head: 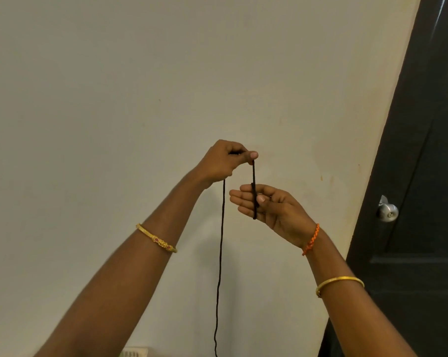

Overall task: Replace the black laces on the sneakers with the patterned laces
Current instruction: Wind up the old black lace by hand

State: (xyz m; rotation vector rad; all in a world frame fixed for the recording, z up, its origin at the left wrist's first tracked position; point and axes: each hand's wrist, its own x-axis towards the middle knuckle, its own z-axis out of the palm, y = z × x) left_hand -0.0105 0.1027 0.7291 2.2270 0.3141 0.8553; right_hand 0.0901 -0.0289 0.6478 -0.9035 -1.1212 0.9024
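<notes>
The black lace (254,176) runs vertically between the left hand (224,161), pinching it above, and the right hand (264,202), thumb-pressing its coils just below.

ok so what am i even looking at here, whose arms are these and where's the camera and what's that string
There is no machine here. The one picture comes from a camera worn on a person's head, so the two bare arms reaching up are that person's own. The left hand pinches a black lace up high, and a long end hangs down out of view. The right hand pinches a short stretch of it just below. Behind are a plain wall and a dark door with a metal knob. No sneakers or work surface show.
</notes>
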